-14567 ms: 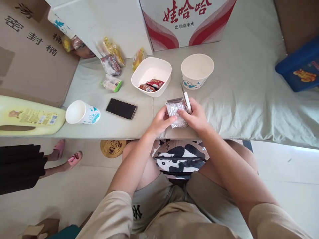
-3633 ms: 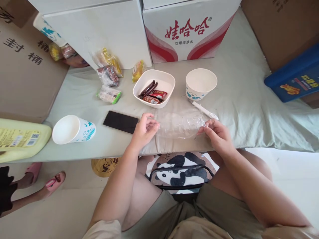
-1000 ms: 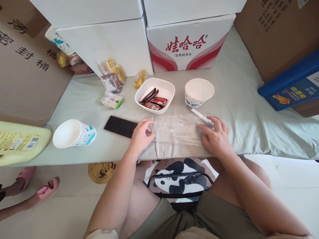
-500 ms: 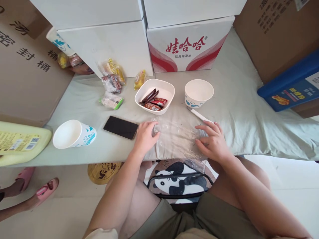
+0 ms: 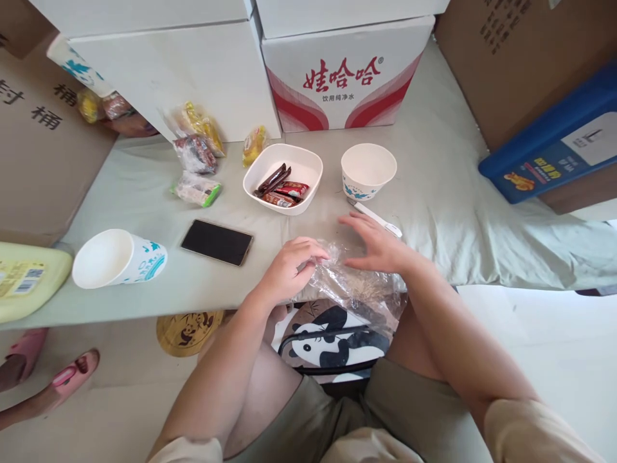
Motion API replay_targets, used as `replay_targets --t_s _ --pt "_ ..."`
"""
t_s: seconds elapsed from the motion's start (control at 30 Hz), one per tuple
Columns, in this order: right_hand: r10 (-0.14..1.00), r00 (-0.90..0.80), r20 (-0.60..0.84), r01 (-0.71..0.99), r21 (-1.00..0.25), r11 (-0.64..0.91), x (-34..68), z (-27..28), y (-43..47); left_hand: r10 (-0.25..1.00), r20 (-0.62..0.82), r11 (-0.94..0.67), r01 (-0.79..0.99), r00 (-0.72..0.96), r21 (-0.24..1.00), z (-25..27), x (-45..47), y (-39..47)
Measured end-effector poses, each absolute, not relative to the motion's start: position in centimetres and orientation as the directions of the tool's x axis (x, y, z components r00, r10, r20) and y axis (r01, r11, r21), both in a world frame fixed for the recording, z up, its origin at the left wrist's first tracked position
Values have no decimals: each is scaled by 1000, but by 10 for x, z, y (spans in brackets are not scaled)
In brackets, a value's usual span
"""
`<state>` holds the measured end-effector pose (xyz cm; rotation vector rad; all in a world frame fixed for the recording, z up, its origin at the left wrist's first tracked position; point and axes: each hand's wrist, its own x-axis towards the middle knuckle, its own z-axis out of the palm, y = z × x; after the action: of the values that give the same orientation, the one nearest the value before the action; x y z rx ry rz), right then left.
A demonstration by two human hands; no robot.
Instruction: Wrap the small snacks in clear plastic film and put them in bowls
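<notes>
My left hand (image 5: 294, 267) pinches the edge of a clear plastic bag (image 5: 357, 286), which hangs over the table's front edge. Above the bag's right part is my right hand (image 5: 378, 244), fingers spread and apart. Just beyond that hand lies a white-handled utility knife (image 5: 373, 215), beside a white paper bowl (image 5: 369, 168) with blue print. A square white bowl (image 5: 284, 157) holds several wrapped snacks (image 5: 282, 190) in brown and red packets. To the left of my left hand, a dark phone (image 5: 216, 242) lies flat on the cloth.
A paper cup (image 5: 118, 257) lies tilted at left near a pale yellow bottle (image 5: 31, 280). Several snack packets (image 5: 195, 154) sit by the white cartons (image 5: 347, 77). A blue package (image 5: 554, 141) leans at right. Another person's slippered foot (image 5: 77, 376) shows on the floor.
My right hand has moved left and away from the bag's right edge, exposing the utility knife's handle. The left hand has drawn the bag's edge slightly inward, bunching it. The view has shifted.
</notes>
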<state>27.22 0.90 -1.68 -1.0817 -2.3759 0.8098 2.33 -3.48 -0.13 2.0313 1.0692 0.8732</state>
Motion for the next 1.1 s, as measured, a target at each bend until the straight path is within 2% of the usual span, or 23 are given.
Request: replay_targets --t_s 0.1,0.17,0.23,0.3,0.37,0.43,0.5,0.57,0.67,0.83,0.93,1.1 --pt "657 -752 52 436 -708 555 266 -15 17 866 258 -427 364 427 828 -2 26 -36" --pt "638 -769 26 383 -780 494 264 -13 12 890 300 -411 321 344 853 -8 24 -34" --pt "712 -702 30 365 -843 396 263 -10 3 910 370 -408 243 186 880 -14 21 -30" --pt "812 -583 34 335 -900 278 262 -10 -5 929 370 -368 102 7 924 -17 20 -25" --pt "886 -464 8 267 -952 149 259 -11 -9 976 213 -218 -121 -54 968 -17 24 -21" --pt "931 -364 -34 182 -983 35 254 -13 -11 995 -53 77 -311 85 947 -15 33 -20" --pt "957 -287 -51 108 -994 -21 250 -17 -10 919 -280 365 -328 278 871 -13 44 -20" --pt "966 -249 -72 65 -996 -57 247 -20 -9 846 -407 496 -226 344 839 -14 53 -20" --pt "964 -243 -111 48 -994 -103 248 -24 -9 858 -420 466 -103 296 879 -16 58 -17" --pt "963 -244 -117 52 -993 -107 254 -26 -11 904 -331 357 -50 271 933 -18 53 -10" --pt "974 -207 -87 -18 -996 -93 255 -25 -10 911 -321 358 -106 259 928 -18 50 -10" --pt "985 -153 -79 -187 -977 -107 259 -24 -11 915 -347 396 -298 205 869 -13 47 -11"
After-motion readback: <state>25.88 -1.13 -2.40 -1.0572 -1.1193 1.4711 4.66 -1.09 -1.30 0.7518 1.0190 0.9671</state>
